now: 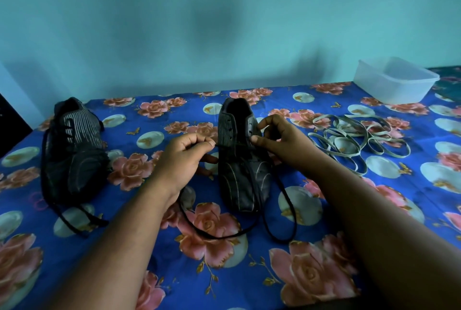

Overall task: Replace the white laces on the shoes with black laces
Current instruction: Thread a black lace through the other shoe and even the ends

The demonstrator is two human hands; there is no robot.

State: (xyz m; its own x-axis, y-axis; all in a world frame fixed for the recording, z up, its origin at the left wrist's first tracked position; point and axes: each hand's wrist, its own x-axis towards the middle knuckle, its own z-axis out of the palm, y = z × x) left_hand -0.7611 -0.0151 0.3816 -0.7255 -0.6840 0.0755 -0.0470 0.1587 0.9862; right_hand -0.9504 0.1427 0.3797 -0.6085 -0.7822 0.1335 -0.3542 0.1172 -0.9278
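- Lying toe toward the camera at the centre of the floral tablecloth (249, 279), the right-hand shoe (240, 160) sits directly between the two hands.
- Left hand (182, 160): fingers curled, thumb and forefinger pinching the black lace (252, 231) at the shoe's left eyelet row.
- Right hand (282, 142): fingers curled, thumb and forefinger pinching the same lace at the right eyelet row; the lace runs taut across the shoe between both pinches.
- Loose lengths of the black lace trail over the toe and loop on the cloth nearer the camera, between the forearms.
- Second shoe (74, 152): well apart to the left, already carrying a black lace, ends trailing on the cloth.
- White laces (354, 140): piled in loose coils just right of the right hand, untouched.
- Clear plastic container (395, 81): far right corner, by the wall.
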